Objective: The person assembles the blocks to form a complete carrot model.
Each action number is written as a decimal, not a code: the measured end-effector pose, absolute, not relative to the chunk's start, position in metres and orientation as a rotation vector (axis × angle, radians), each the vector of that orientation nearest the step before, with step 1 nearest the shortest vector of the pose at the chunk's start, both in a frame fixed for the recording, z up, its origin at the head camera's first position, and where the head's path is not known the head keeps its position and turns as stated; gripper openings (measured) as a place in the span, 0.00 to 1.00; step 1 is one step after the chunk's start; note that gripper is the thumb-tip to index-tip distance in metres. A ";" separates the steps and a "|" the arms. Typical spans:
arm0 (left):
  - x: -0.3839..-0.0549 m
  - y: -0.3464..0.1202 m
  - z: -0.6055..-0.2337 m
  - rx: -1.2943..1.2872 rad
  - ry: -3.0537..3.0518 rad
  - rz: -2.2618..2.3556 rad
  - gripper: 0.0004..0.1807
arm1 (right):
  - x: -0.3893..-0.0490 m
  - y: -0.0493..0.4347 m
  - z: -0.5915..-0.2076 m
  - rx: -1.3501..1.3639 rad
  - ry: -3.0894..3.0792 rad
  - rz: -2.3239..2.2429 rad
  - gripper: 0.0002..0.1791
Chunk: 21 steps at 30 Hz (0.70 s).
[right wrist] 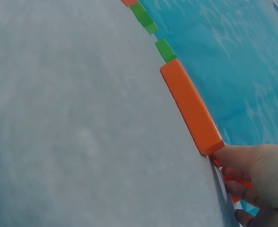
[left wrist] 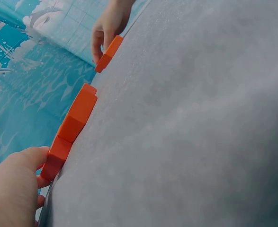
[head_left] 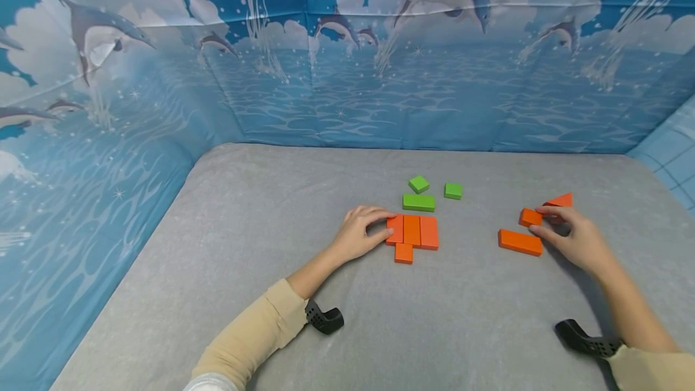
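Note:
In the head view, three orange blocks [head_left: 412,231] lie side by side, with a small orange block [head_left: 403,253] against their near edge. My left hand [head_left: 358,233] holds the leftmost orange block [head_left: 394,231] at its left side, thumb and index finger against it. At the right, my right hand [head_left: 574,240] pinches another small orange block [head_left: 529,218] between thumb and index finger. A long orange block [head_left: 520,242] lies just in front of it; in the right wrist view this long block [right wrist: 191,106] partly hides the pinched one. Behind the fingers an orange triangular block [head_left: 560,200] shows partly.
Beyond the joined orange blocks lie a long green block [head_left: 418,203] and two small green blocks, one turned askew [head_left: 418,184] and one to its right [head_left: 453,191]. The grey cloth surface [head_left: 271,198] ends at a blue dolphin-print curtain [head_left: 347,101].

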<state>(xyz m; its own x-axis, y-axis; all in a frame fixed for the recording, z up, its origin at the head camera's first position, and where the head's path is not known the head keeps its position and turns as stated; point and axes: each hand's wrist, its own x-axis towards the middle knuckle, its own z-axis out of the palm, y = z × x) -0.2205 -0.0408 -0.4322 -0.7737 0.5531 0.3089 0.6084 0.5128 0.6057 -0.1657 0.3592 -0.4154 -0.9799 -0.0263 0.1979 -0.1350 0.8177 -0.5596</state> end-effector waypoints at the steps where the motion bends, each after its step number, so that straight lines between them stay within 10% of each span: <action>1: -0.220 -0.041 -0.432 -1.027 -2.663 -1.117 0.18 | -0.166 0.360 -0.416 0.127 -2.814 0.893 0.23; 21: -0.221 -0.042 -0.434 -1.033 -2.658 -1.106 0.19 | -0.163 0.269 -0.388 0.447 -2.682 1.008 0.20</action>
<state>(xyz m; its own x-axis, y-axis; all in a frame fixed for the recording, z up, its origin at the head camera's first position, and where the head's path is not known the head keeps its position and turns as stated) -0.2215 -0.0417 -0.4337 -0.7688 0.5560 0.3159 0.6160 0.5110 0.5996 -0.1626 0.2686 -0.3880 -0.9241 -0.1975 0.3272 -0.3642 0.7151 -0.5967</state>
